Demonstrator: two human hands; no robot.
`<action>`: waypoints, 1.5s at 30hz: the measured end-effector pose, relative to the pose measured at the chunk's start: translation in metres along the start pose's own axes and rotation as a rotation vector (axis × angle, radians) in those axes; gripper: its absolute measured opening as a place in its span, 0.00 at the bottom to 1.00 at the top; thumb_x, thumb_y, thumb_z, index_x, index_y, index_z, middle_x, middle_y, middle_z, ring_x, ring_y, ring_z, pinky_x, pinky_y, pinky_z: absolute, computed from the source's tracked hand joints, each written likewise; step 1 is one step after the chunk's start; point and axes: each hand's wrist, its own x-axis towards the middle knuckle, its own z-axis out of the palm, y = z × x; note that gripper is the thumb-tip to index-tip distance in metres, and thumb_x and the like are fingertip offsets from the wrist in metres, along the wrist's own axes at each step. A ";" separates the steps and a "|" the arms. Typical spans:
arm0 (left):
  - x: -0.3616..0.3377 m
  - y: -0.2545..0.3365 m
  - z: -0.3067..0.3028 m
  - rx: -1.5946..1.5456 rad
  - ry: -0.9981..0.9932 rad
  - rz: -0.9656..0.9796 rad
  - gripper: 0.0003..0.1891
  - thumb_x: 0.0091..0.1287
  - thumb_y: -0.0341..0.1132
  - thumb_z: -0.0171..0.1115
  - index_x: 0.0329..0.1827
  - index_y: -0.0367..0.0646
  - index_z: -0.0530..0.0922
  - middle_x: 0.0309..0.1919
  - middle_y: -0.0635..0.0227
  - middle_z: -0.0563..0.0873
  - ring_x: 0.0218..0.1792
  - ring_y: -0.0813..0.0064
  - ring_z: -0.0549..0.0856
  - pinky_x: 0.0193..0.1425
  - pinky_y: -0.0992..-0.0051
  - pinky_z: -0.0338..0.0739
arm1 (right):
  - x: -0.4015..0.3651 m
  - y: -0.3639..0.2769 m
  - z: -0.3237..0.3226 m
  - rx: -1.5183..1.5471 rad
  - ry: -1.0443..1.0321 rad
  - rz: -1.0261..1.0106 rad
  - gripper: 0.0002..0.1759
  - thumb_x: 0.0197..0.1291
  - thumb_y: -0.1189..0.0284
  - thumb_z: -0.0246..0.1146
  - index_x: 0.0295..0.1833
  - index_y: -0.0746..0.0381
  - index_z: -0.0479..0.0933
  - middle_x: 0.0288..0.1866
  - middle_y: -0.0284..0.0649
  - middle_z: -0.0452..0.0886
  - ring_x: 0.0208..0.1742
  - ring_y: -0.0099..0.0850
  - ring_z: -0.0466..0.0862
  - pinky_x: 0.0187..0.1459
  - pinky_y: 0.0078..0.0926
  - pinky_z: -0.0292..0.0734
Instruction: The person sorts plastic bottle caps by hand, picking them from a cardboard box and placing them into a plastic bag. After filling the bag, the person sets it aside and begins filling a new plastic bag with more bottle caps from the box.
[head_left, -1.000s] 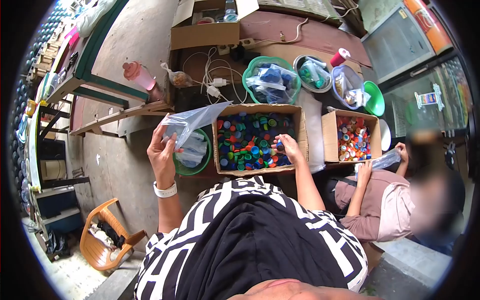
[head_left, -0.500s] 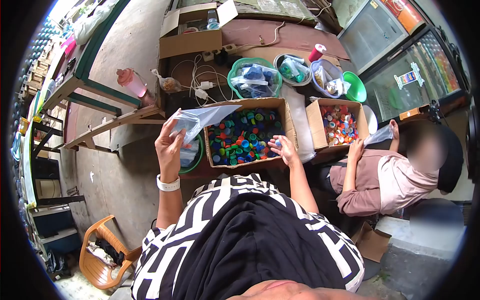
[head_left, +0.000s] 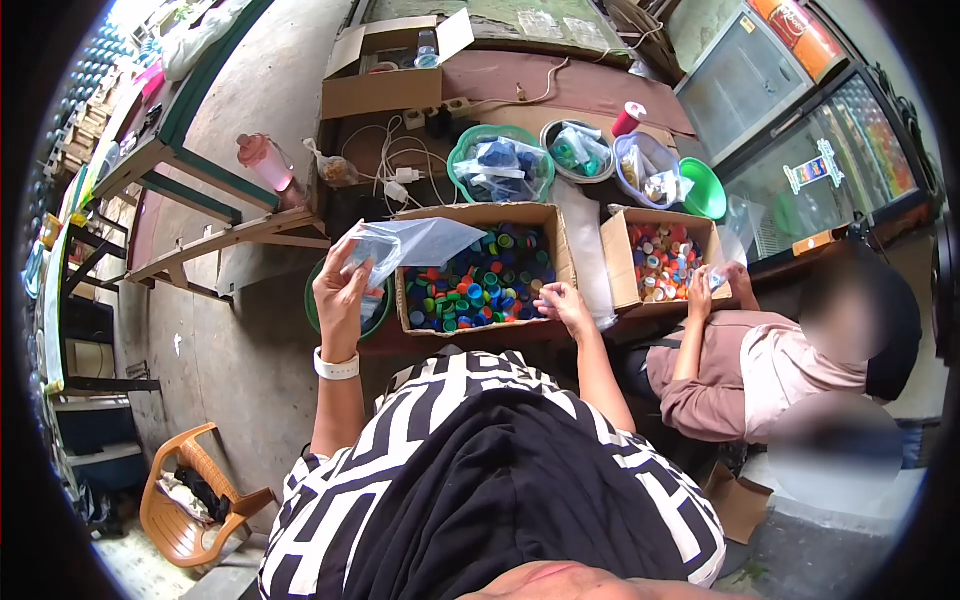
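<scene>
My left hand [head_left: 342, 288] pinches a clear plastic bag [head_left: 425, 243] by its edge, and the bag stretches over the left part of a cardboard box [head_left: 566, 268]. Loose bottle caps [head_left: 487, 291] in blue, green, orange and black fill that box. At its near right corner is my right hand [head_left: 568, 308], fingers curled together; what lies between them, if anything, is too small to make out. A green basin [head_left: 318, 312] with bagged things sits partly hidden behind my left hand.
To the right, a co-worker [head_left: 715, 365] handles a small clear bag by a box of red, orange and white caps [head_left: 668, 262]. Behind stand a green basin [head_left: 462, 160] of bagged blue caps, a purple basin [head_left: 650, 150] and a red-and-white container [head_left: 628, 118]. White cables [head_left: 400, 172] lie behind the box.
My right hand has gone from palm up, with a light blue cap on its fingers, to fingers curled down and inward. The co-worker's hands and bag have moved closer to their box.
</scene>
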 end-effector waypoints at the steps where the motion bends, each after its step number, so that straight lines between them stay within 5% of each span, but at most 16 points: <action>1: -0.001 0.002 0.004 0.037 0.027 -0.019 0.22 0.64 0.20 0.60 0.63 0.35 0.74 0.62 0.65 0.77 0.36 0.89 0.82 0.30 0.86 0.85 | 0.000 -0.009 0.001 0.012 -0.012 0.067 0.15 0.66 0.65 0.63 0.50 0.65 0.74 0.44 0.41 0.82 0.41 0.26 0.85 0.40 0.18 0.81; 5: 0.001 0.001 0.021 0.018 0.057 -0.015 0.22 0.64 0.21 0.61 0.63 0.35 0.74 0.62 0.66 0.77 0.36 0.88 0.82 0.31 0.86 0.85 | 0.019 -0.007 -0.006 -0.143 -0.102 -0.060 0.16 0.70 0.60 0.58 0.49 0.63 0.74 0.41 0.38 0.82 0.37 0.23 0.83 0.34 0.22 0.78; 14: -0.010 0.002 0.055 0.080 0.148 0.026 0.23 0.64 0.23 0.61 0.64 0.39 0.74 0.64 0.66 0.76 0.43 0.85 0.83 0.33 0.86 0.85 | 0.048 -0.004 -0.012 -0.307 -0.223 -0.072 0.13 0.70 0.63 0.57 0.48 0.62 0.77 0.40 0.36 0.82 0.38 0.22 0.82 0.37 0.21 0.79; 15: -0.014 0.004 0.056 0.088 0.169 0.023 0.24 0.64 0.22 0.62 0.64 0.38 0.74 0.63 0.67 0.76 0.36 0.89 0.78 0.32 0.86 0.85 | 0.052 -0.007 -0.008 -0.320 -0.245 -0.072 0.13 0.70 0.63 0.57 0.48 0.62 0.77 0.40 0.36 0.82 0.38 0.22 0.82 0.37 0.21 0.79; 16: -0.018 0.005 0.056 0.096 0.191 0.019 0.24 0.63 0.20 0.62 0.65 0.38 0.74 0.62 0.67 0.76 0.29 0.94 0.74 0.31 0.86 0.85 | 0.056 -0.010 -0.003 -0.362 -0.286 -0.063 0.12 0.68 0.64 0.58 0.47 0.62 0.77 0.41 0.37 0.83 0.39 0.23 0.82 0.39 0.23 0.79; 19: -0.033 0.008 0.048 0.122 0.276 0.021 0.22 0.65 0.23 0.61 0.63 0.38 0.75 0.64 0.66 0.76 0.40 0.87 0.82 0.32 0.87 0.85 | 0.071 -0.021 0.013 -0.583 -0.405 -0.198 0.11 0.62 0.69 0.60 0.46 0.63 0.78 0.42 0.40 0.83 0.42 0.29 0.83 0.45 0.27 0.79; 21: -0.045 0.016 0.043 0.148 0.341 0.005 0.22 0.65 0.23 0.61 0.63 0.38 0.75 0.64 0.66 0.76 0.40 0.86 0.82 0.32 0.87 0.84 | 0.086 -0.023 0.028 -0.806 -0.499 -0.417 0.13 0.52 0.77 0.59 0.44 0.64 0.80 0.44 0.45 0.82 0.49 0.39 0.82 0.53 0.35 0.76; 24: -0.061 0.029 0.043 0.193 0.444 0.005 0.23 0.65 0.23 0.61 0.64 0.37 0.74 0.62 0.65 0.77 0.33 0.90 0.79 0.29 0.85 0.85 | 0.106 -0.037 0.068 -0.954 -0.635 -0.447 0.13 0.51 0.79 0.57 0.43 0.63 0.81 0.45 0.47 0.81 0.51 0.42 0.81 0.54 0.37 0.76; 28: -0.084 0.035 0.041 0.271 0.534 -0.002 0.22 0.65 0.23 0.60 0.64 0.37 0.74 0.62 0.63 0.77 0.38 0.86 0.82 0.30 0.84 0.85 | 0.136 -0.034 0.128 -1.141 -0.680 -0.543 0.14 0.58 0.73 0.53 0.48 0.63 0.78 0.50 0.50 0.79 0.55 0.47 0.79 0.58 0.43 0.73; 33: -0.104 0.036 0.046 0.279 0.606 -0.061 0.22 0.66 0.22 0.58 0.64 0.36 0.74 0.63 0.63 0.77 0.43 0.83 0.82 0.32 0.83 0.86 | 0.144 -0.017 0.168 -1.369 -0.517 -0.743 0.21 0.59 0.61 0.64 0.53 0.60 0.73 0.52 0.53 0.78 0.54 0.49 0.80 0.51 0.46 0.78; 41: -0.098 0.030 0.052 0.223 0.590 -0.079 0.22 0.65 0.21 0.59 0.63 0.37 0.75 0.64 0.64 0.76 0.42 0.85 0.81 0.33 0.83 0.86 | 0.165 -0.011 0.156 -1.275 -0.552 -0.757 0.18 0.56 0.64 0.67 0.49 0.61 0.76 0.49 0.50 0.81 0.50 0.51 0.82 0.50 0.46 0.78; 45: -0.078 0.024 0.055 0.212 0.509 -0.045 0.23 0.64 0.24 0.61 0.64 0.41 0.76 0.62 0.66 0.78 0.35 0.89 0.80 0.30 0.84 0.85 | 0.163 -0.029 0.134 -1.128 -0.654 -0.535 0.16 0.55 0.67 0.68 0.48 0.60 0.76 0.48 0.49 0.81 0.51 0.50 0.81 0.50 0.47 0.77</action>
